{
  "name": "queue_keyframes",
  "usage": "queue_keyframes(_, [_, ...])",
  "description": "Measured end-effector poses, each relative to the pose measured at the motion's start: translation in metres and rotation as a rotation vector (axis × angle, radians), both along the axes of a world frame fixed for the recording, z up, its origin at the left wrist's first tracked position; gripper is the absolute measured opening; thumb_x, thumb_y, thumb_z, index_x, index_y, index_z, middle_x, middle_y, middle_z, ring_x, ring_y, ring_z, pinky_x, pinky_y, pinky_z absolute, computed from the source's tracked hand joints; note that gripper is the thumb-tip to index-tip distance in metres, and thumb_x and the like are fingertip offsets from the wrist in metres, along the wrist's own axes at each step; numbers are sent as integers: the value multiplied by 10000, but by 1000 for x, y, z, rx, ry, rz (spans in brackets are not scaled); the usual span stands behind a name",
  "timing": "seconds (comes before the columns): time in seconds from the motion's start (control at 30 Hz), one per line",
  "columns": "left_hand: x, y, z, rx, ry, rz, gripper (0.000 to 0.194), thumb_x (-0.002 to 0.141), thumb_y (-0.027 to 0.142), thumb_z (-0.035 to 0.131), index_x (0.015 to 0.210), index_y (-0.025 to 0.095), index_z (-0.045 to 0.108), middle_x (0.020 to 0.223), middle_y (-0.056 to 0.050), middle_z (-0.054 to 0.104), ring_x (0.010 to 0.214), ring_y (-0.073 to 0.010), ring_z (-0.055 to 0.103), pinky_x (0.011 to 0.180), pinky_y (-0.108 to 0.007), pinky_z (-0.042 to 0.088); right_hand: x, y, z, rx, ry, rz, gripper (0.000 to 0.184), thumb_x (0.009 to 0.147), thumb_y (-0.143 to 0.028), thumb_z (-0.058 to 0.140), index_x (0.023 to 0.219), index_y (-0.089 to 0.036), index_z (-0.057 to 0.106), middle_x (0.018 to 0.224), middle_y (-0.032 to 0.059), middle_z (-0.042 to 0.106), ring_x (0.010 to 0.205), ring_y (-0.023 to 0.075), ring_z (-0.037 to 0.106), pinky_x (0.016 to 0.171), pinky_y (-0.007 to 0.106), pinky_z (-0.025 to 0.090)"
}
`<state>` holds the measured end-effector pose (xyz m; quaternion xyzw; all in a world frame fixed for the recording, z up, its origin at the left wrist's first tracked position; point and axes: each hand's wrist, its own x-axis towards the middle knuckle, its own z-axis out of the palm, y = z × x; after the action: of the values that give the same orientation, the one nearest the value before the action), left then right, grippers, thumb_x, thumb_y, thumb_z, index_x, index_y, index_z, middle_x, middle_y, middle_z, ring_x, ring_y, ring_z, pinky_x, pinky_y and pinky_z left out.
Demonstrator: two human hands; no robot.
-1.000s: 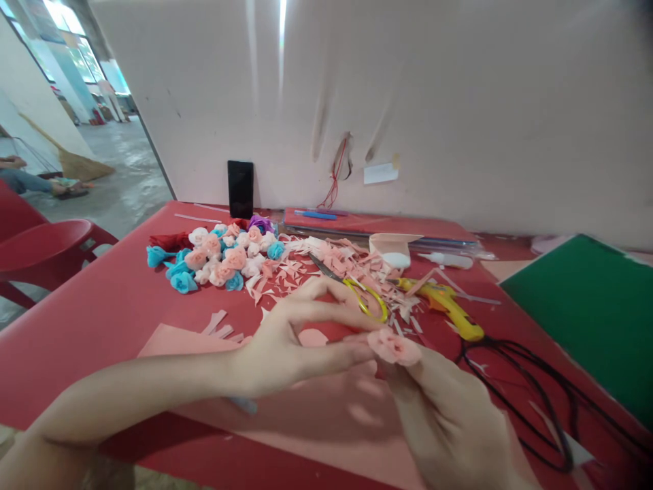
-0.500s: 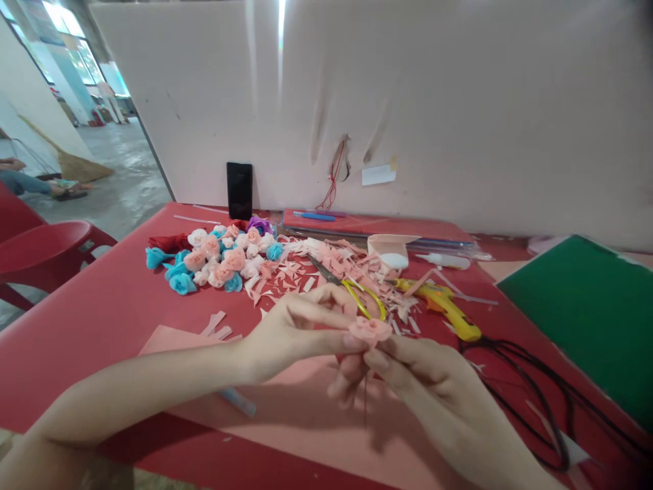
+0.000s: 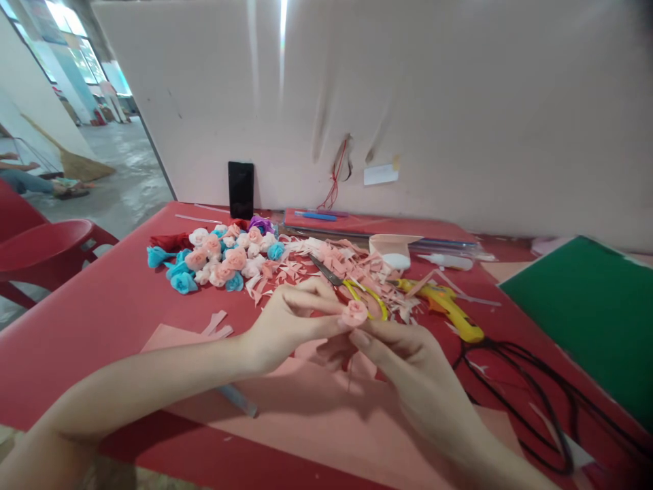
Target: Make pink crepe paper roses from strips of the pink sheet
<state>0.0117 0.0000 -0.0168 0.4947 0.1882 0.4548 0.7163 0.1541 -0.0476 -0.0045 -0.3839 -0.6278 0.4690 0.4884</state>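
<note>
The left hand point(image 3: 290, 323) and the right hand point(image 3: 415, 364) meet above the bench point(image 3: 92, 292), and between their fingertips is one small pink flower point(image 3: 354, 314). The left grip is almost closed: the thumb and the forefinger come together at the left edge of the flower and touch it there. The other left fingers are bent loosely, and a gap is seen between them. The right grip is also narrow, with the thumb just under the flower and the forefinger beside it on the right, so its base is pinched from this side. The flower faces up, raised from the bench, over a pink sheet point(image 3: 286, 422).

Just behind the flower lie the scissors point(image 3: 331, 273), with their yellow handles partly hidden by the hands. Around the scissors there are many paper scraps point(image 3: 347, 258). To the right of these is a yellow glue gun point(image 3: 454, 309), and its black cable point(image 3: 543, 388) makes loops near the right hand. On the left of the scraps, finished flowers point(image 3: 224, 262) in pink, white and blue are in a heap, near an upright phone point(image 3: 241, 190).
</note>
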Motion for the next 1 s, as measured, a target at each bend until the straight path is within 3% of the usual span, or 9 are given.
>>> queue_keyframes(0.17, [2,0,2,0,46,76,88,630,177,758,564,146,709,671,37,465,436,-18,516,340,-128,440,-4,-7,4,143,-258,-217,165,787,-174,564,708,-170,709,596,4,705,570,157,690,488,174,557])
queue_keyframes(0.3, [2,-1,5,41,106,126,88,614,222,767,587,153,720,664,26,478,431,-27,507,301,-119,427,-6,-12,3,287,-368,-286,177,798,-174,521,756,-171,693,591,-4,687,551,150,673,491,180,541])
queue_keyframes(0.53, [1,-2,0,279,183,226,56,650,167,729,645,222,741,627,2,514,631,-95,503,485,-196,482,-4,-11,-5,509,-633,-432,338,876,-229,447,578,-167,593,435,-28,564,355,94,514,363,178,412])
queue_keyframes(0.63, [0,-1,-2,435,195,255,42,705,249,707,692,246,747,629,-4,522,646,-114,489,574,-268,458,-2,-8,-7,624,-626,-421,295,870,-169,453,596,-188,562,469,-39,570,378,89,527,401,182,436])
queue_keyframes(0.8, [-5,1,3,864,178,318,69,747,297,674,743,297,743,586,-4,500,657,-139,432,672,-325,409,7,-2,-7,890,-575,-287,188,860,-100,450,807,-226,580,749,19,704,657,148,671,595,250,542])
queue_keyframes(0.9, [-7,2,6,1006,176,331,84,766,277,656,776,293,737,585,-8,511,661,-145,436,659,-306,420,12,0,-6,922,-585,-214,183,885,-131,429,897,-240,576,810,41,714,728,157,679,619,266,548])
queue_keyframes(1.0, [-8,3,7,1043,186,335,83,774,256,651,779,254,734,594,-9,513,663,-138,449,672,-299,429,13,2,-5,899,-548,-193,211,899,-126,394,904,-227,579,775,41,696,712,146,666,608,258,536])
